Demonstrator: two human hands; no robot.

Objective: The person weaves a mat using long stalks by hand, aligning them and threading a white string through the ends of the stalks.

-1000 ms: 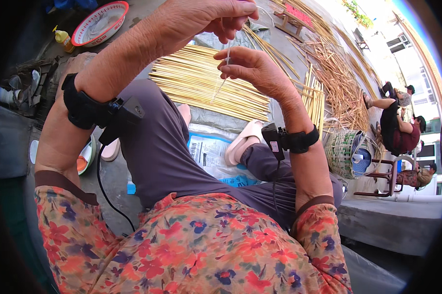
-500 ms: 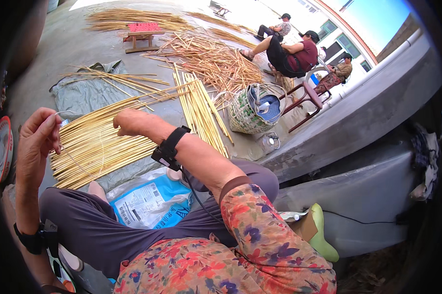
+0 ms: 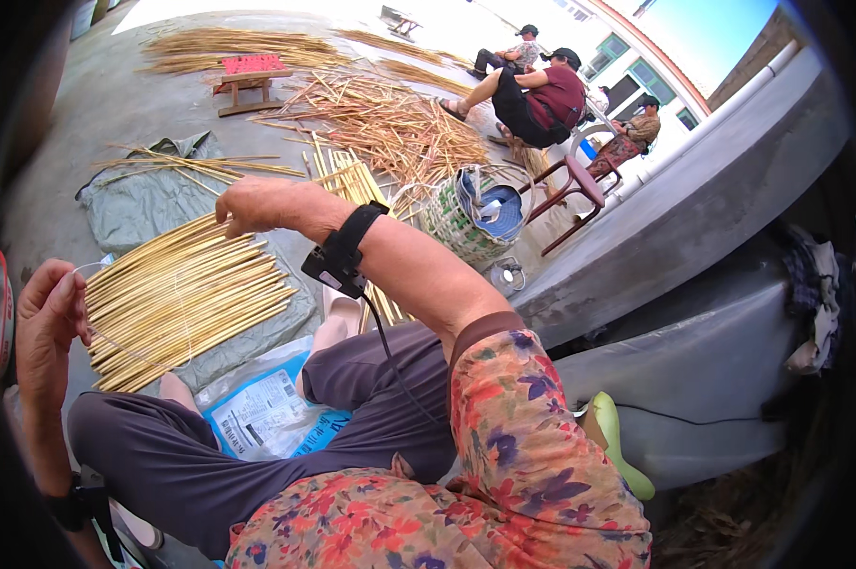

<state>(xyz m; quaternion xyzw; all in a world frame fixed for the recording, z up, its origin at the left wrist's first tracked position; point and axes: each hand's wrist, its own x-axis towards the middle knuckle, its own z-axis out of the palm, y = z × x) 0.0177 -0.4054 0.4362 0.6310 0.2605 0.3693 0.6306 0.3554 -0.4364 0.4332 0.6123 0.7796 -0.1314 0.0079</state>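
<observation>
My left hand [image 3: 49, 318] is raised at the left, thumb and finger pinching a thin white string [image 3: 129, 351]. One stretch of the string slants down to the near edge of a mat of pale yellow reeds [image 3: 191, 299]; a short bit arcs above the fingertips. Across the reeds runs another white line of string. My right hand [image 3: 262, 203] is over the far edge of the mat, its fingers curled downward. What those fingers hold, if anything, is hidden behind the hand. The reeds lie side by side on a grey-green sheet [image 3: 291, 327].
Loose reeds [image 3: 376, 190] and a tangled heap of stalks [image 3: 390, 123] lie beyond. A woven basket [image 3: 456, 223] stands at the right beside a low concrete ledge [image 3: 693, 204]. A red-topped stool [image 3: 252, 64] is farther back. A blue-and-white bag [image 3: 272, 408] lies between my legs. Several people sit at the far right.
My right hand has moved slightly up over the far edge of the reeds. The left hand has lowered a little, still pinching the string. The whole view has shifted a little.
</observation>
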